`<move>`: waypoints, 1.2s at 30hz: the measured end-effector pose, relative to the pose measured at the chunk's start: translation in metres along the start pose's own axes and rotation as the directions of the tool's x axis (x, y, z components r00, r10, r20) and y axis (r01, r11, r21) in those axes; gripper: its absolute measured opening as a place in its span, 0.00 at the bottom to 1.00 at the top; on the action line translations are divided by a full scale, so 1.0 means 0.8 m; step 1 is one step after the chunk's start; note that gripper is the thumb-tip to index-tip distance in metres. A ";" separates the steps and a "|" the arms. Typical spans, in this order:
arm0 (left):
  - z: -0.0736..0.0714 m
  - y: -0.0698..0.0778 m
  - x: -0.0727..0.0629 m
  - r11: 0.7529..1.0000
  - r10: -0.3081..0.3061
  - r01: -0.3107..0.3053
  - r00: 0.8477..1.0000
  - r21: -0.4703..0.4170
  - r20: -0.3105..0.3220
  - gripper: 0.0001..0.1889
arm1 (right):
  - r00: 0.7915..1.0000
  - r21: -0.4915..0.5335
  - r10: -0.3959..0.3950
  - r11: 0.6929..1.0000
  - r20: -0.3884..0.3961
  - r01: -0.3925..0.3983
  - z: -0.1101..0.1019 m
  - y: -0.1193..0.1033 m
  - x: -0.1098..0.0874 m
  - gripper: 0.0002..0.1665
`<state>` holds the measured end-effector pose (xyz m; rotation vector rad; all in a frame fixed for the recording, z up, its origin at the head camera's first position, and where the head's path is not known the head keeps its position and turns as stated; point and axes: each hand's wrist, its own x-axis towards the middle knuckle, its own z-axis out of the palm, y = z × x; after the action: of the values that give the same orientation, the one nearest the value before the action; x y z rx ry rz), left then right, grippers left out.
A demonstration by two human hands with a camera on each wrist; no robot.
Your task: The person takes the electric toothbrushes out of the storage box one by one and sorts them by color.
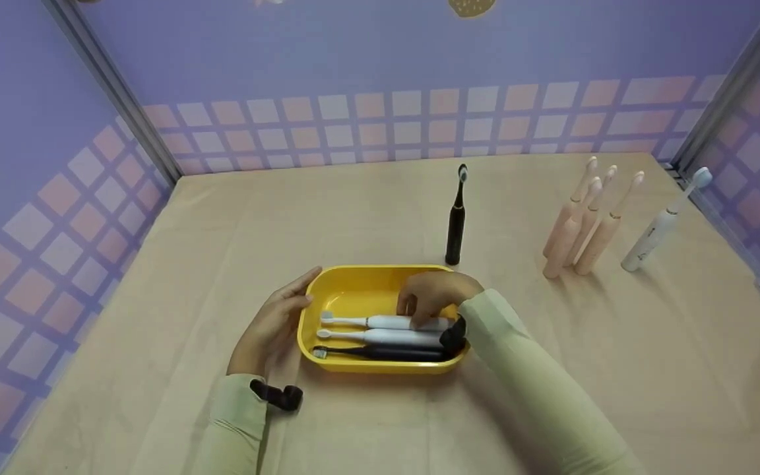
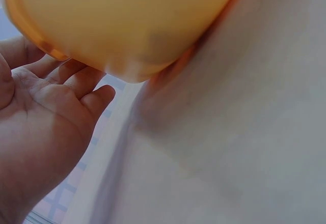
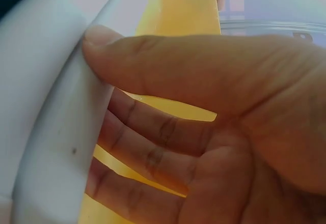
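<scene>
A yellow tray (image 1: pixel 353 288) stands in front of me, holding two white electric toothbrushes and a black electric toothbrush (image 1: pixel 390 353) side by side. My left hand (image 1: pixel 273 321) grips the tray's left end, thumb at the rim; in the left wrist view its fingers lie against the outer wall. Inside the tray, my right hand (image 1: pixel 436 295) pinches the handle of the rearmost white toothbrush (image 1: pixel 385 322). The right wrist view shows the thumb across this handle (image 3: pixel 63 152) and the fingers behind it. Right beside it lies the second white toothbrush (image 1: pixel 393 338), its base hidden by the wrist camera.
Behind the tray stands an upright black electric toothbrush (image 1: pixel 456 227). Several pink electric toothbrushes (image 1: pixel 598 244) stand in a group at the right, with a white electric toothbrush (image 1: pixel 650 239) beyond them. Patterned panels (image 1: pixel 393 112) border the table (image 1: pixel 287 218) at the back and sides.
</scene>
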<state>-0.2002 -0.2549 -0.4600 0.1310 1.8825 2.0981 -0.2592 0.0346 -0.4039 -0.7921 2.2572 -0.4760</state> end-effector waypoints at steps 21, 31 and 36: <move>-0.006 -0.003 0.005 0.999 0.030 -0.030 0.999 0.012 0.037 0.31 | 1.000 -0.087 -0.012 0.996 -0.029 0.009 -0.002 -0.001 -0.001 0.18; -0.020 -0.020 0.014 0.999 0.033 -0.032 0.998 -0.016 0.051 0.32 | 1.000 -0.072 -0.021 0.997 -0.017 0.020 -0.002 0.000 0.000 0.20; -0.011 -0.010 0.006 0.999 0.018 -0.019 0.999 0.028 0.041 0.31 | 1.000 -0.050 -0.027 0.998 -0.011 0.026 -0.002 0.002 -0.001 0.21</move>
<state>-0.2060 -0.2612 -0.4695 0.1976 1.8952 2.0648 -0.2605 0.0366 -0.4029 -0.8474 2.2798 -0.4396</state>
